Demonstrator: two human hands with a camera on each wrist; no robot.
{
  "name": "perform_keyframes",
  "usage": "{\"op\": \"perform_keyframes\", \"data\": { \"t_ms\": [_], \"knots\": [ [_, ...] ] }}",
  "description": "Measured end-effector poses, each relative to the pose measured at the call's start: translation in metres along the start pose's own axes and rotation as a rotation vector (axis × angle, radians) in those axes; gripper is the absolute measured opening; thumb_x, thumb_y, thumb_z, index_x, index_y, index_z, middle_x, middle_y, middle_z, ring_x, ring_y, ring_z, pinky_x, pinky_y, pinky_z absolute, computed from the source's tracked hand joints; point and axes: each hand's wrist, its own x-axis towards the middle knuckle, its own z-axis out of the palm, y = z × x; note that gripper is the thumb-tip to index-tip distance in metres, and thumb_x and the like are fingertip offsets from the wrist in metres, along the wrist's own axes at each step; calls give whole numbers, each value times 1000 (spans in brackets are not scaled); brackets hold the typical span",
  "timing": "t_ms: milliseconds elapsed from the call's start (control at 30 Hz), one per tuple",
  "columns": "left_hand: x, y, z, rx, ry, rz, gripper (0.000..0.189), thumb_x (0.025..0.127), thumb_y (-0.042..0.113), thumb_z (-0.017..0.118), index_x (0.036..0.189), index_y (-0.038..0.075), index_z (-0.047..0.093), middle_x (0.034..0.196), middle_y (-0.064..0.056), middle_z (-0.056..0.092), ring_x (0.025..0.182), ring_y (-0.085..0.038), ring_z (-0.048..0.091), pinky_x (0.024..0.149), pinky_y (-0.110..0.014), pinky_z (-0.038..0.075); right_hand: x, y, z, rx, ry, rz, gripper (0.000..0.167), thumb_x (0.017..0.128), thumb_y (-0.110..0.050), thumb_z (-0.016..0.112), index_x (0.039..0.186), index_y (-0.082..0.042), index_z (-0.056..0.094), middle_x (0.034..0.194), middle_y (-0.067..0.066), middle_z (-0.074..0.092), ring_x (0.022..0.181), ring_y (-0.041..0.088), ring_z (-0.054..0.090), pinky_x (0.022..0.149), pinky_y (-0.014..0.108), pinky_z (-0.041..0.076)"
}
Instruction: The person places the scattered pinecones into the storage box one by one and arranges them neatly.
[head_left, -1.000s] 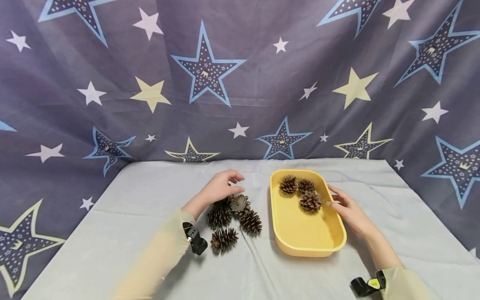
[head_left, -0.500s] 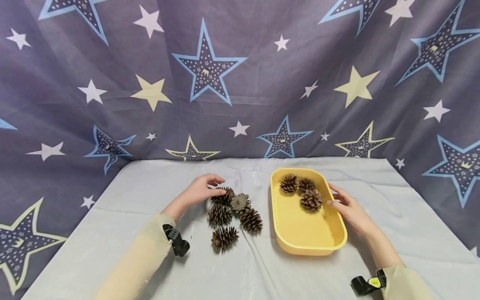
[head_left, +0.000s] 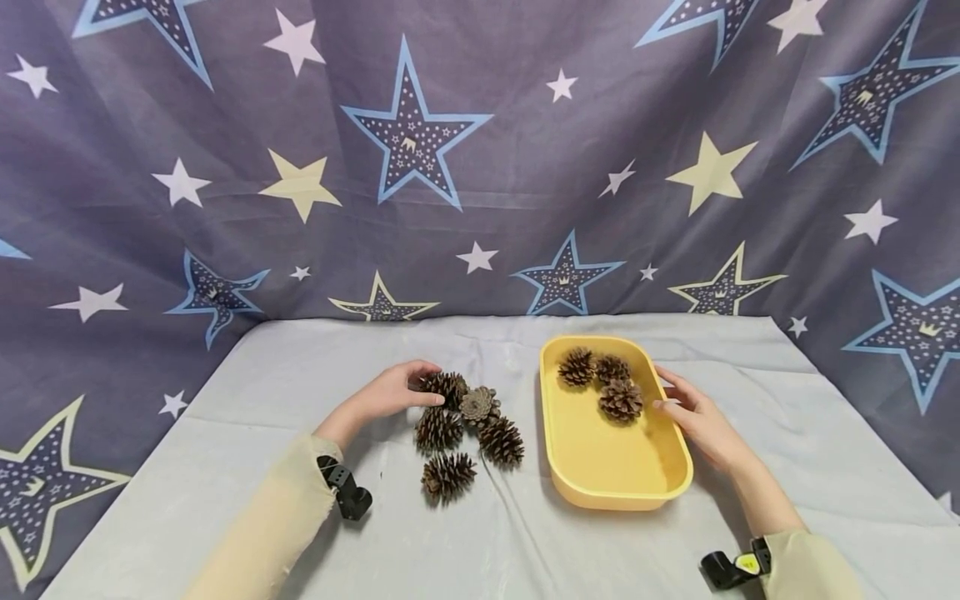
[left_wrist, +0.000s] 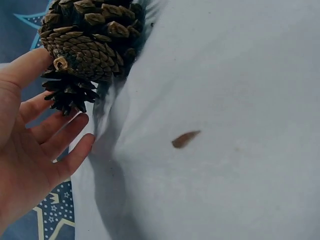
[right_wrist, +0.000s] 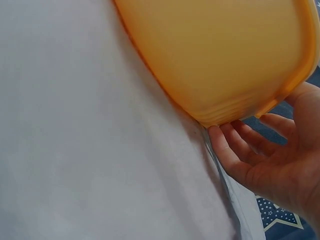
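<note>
My left hand [head_left: 390, 390] is at the back left of a cluster of brown pine cones, its thumb and fingers around a dark pine cone [head_left: 447, 387]. In the left wrist view, the thumb lies against a large cone [left_wrist: 90, 42] and the fingers spread beneath a smaller dark cone [left_wrist: 71, 93]. Several more cones lie close by, among them a front one [head_left: 448, 477] and a right one [head_left: 501, 442]. My right hand [head_left: 703, 425] grips the right wall of a yellow plastic box [head_left: 600, 492], thumb over the rim, fingers outside. Three pine cones [head_left: 621, 402] sit at its far end.
A pale cloth [head_left: 315, 500] with creases covers the table. One loose brown cone scale [left_wrist: 185, 139] lies on it near the left hand. A dark star-patterned curtain [head_left: 480, 167] hangs behind and along both sides.
My left hand has moved left and down from above the cluster to the pine cone at its back left, its fingers now around it. The right hand and the box have stayed put.
</note>
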Motion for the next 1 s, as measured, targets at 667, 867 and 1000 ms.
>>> {"op": "perform_keyframes", "data": {
  "t_ms": [667,867,1000],
  "knots": [
    [1,-2,7,-41,75,-50,57,78,35,69,127,15,50,127,-13,51,110,-30,52,97,-46,40,-1,0,1,-6,1,3,60,92,-10,49,143,0,20,121,31,41,90,8,58,74,27,53],
    [3,1,7,-68,110,-48,56,77,32,71,126,15,51,124,-15,52,108,-31,54,95,-46,41,0,0,1,-8,4,2,60,92,-12,50,143,0,20,121,30,41,90,7,58,73,27,53],
    [4,1,5,-73,127,-37,57,78,30,70,127,12,49,121,-15,53,105,-31,55,94,-45,43,0,1,1,-8,2,-5,60,92,-12,50,143,0,20,121,31,41,90,7,58,73,26,53]
  ]
}}
